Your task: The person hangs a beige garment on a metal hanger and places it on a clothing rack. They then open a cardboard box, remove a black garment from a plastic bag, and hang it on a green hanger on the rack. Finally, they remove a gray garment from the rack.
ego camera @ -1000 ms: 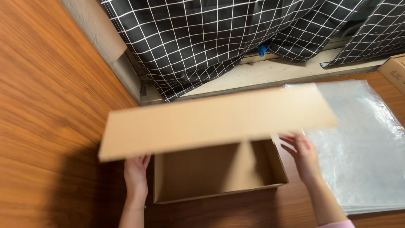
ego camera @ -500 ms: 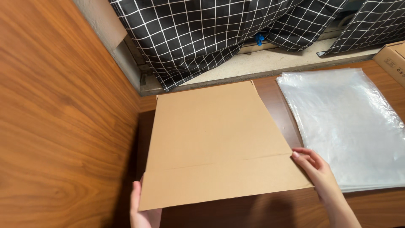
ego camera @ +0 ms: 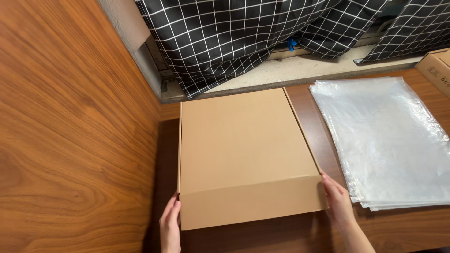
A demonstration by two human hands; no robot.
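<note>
A flat brown cardboard box (ego camera: 243, 150) lies closed on the wooden table (ego camera: 403, 229), its lid down and its front flap toward me. My left hand (ego camera: 170, 225) rests flat against the box's front left corner. My right hand (ego camera: 337, 199) presses against the front right corner, fingers along the side of the flap. Both hands touch the box from the sides.
A stack of clear plastic bags (ego camera: 389, 140) lies to the right of the box. A wooden panel (ego camera: 70, 140) stands on the left. Black checked cloth (ego camera: 225, 37) hangs behind, above a pale ledge (ego camera: 304, 70). Another cardboard box's corner (ego camera: 438, 68) shows at far right.
The lid, raised over the open box a second ago, has come down and the box is now closed. Both hands have moved to its front corners.
</note>
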